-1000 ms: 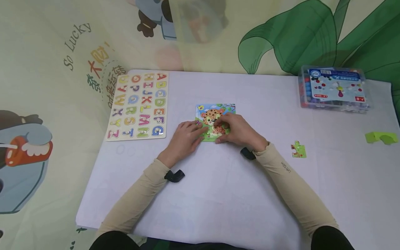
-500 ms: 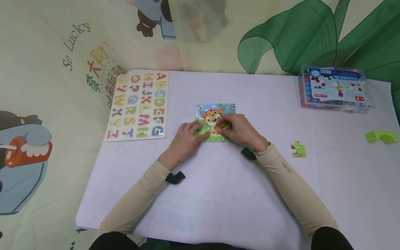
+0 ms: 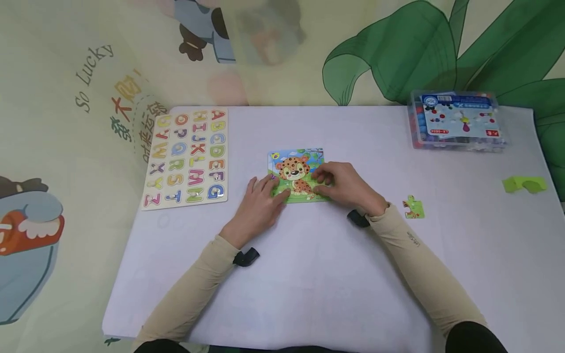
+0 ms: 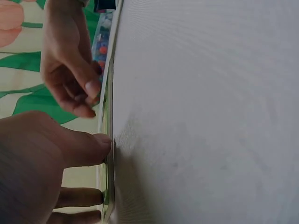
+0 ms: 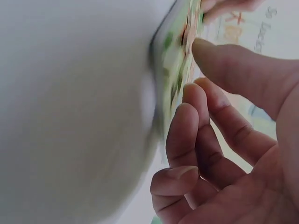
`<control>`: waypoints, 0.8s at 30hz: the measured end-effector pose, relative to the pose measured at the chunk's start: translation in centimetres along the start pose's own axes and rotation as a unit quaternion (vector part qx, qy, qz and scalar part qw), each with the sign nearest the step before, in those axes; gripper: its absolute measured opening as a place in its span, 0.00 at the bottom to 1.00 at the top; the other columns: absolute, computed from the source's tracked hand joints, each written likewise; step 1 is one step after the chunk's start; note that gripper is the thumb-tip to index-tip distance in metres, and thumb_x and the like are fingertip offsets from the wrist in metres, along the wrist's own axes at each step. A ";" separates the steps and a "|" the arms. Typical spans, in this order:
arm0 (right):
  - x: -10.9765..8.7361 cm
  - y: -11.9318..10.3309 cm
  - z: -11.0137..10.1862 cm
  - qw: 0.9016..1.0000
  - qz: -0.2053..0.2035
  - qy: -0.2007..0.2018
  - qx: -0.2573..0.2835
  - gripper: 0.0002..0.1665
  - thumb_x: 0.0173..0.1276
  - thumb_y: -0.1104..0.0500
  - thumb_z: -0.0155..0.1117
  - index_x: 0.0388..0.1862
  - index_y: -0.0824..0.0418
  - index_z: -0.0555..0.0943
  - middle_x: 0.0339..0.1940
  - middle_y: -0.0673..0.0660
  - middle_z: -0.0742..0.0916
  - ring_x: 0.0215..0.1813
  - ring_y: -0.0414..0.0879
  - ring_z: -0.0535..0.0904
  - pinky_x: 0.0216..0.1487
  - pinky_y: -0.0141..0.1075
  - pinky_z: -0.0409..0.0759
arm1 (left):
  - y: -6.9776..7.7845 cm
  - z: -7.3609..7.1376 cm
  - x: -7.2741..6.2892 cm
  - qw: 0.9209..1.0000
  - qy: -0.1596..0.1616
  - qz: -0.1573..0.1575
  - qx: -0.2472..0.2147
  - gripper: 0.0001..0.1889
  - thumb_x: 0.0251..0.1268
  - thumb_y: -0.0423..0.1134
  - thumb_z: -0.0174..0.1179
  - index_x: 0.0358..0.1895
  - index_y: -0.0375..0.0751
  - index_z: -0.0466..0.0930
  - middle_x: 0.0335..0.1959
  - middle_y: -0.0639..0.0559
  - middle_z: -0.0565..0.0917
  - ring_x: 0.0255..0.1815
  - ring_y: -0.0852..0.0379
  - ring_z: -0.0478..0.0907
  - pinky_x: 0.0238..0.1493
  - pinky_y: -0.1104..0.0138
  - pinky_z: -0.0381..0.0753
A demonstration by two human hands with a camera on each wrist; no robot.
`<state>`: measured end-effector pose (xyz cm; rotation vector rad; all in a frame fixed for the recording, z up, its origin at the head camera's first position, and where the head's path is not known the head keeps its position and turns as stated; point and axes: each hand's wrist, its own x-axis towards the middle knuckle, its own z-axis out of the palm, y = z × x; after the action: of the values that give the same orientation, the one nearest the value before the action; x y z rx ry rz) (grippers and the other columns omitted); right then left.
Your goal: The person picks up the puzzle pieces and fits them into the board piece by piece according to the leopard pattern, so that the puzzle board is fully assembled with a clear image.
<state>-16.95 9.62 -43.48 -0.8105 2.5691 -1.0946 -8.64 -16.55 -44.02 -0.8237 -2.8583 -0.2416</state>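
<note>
A leopard picture puzzle [image 3: 295, 169] lies on the white table, its pieces fitted together in a square. My left hand [image 3: 253, 211] rests at the puzzle's left and lower-left edge with relaxed fingers. In the left wrist view the left thumb [image 4: 88, 148] touches the board's edge. Over the right side of the puzzle is my right hand [image 3: 348, 186], thumb and fingers loosely bent; the right wrist view shows its fingertips right at the picture, with nothing seen between them. One loose puzzle piece [image 3: 414, 208], mostly green, lies to the right of the right hand.
An alphabet board [image 3: 206, 166] with coloured letters lies at the back left of the table [image 3: 309, 274]. A clear plastic box [image 3: 461, 117] with a printed label stands at the back right. A green arched block [image 3: 524, 184] sits near the right edge.
My right hand has drawn back slightly to the right across the puzzle, uncovering more of the leopard's body. The left hand stays at the left edge. The head view has shifted a little.
</note>
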 end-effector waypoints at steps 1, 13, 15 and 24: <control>-0.5 0.4 -0.4 1.000 0.005 0.005 -0.003 0.15 0.64 0.63 0.79 0.48 0.64 0.88 0.39 0.57 0.90 0.41 0.50 0.84 0.47 0.42 0.81 | 0.0 0.0 0.0 1.000 0.001 -0.001 -0.005 0.15 0.73 0.39 0.69 0.59 0.46 0.89 0.67 0.35 0.81 0.73 0.35 0.75 0.71 0.32 0.71; -10.1 5.6 -7.4 0.991 0.095 0.048 -0.076 0.23 0.64 0.55 0.82 0.56 0.63 0.88 0.49 0.60 0.90 0.48 0.52 0.81 0.48 0.37 0.77 | 0.3 0.0 0.2 0.998 -0.042 0.017 -0.052 0.18 0.75 0.40 0.66 0.62 0.37 0.86 0.72 0.41 0.80 0.77 0.42 0.74 0.78 0.39 0.68; -11.9 6.4 -8.7 0.988 0.120 0.037 -0.090 0.28 0.63 0.52 0.83 0.58 0.63 0.87 0.52 0.62 0.88 0.52 0.54 0.80 0.51 0.41 0.78 | 0.3 -0.1 0.1 0.997 -0.051 0.015 -0.057 0.20 0.75 0.41 0.66 0.65 0.37 0.84 0.73 0.41 0.80 0.78 0.42 0.73 0.77 0.39 0.69; -16.4 9.1 -10.6 0.978 0.173 -0.003 -0.120 0.37 0.54 0.58 0.88 0.64 0.62 0.84 0.57 0.65 0.84 0.56 0.58 0.76 0.52 0.38 0.78 | 0.5 -0.2 0.5 0.996 -0.074 0.004 -0.045 0.26 0.77 0.44 0.65 0.74 0.44 0.78 0.74 0.40 0.78 0.79 0.42 0.71 0.78 0.38 0.67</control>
<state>-11.56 30.48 -42.73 -0.3854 2.7332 -0.6891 -8.75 -15.95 -43.73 -0.9055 -2.9999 -0.3222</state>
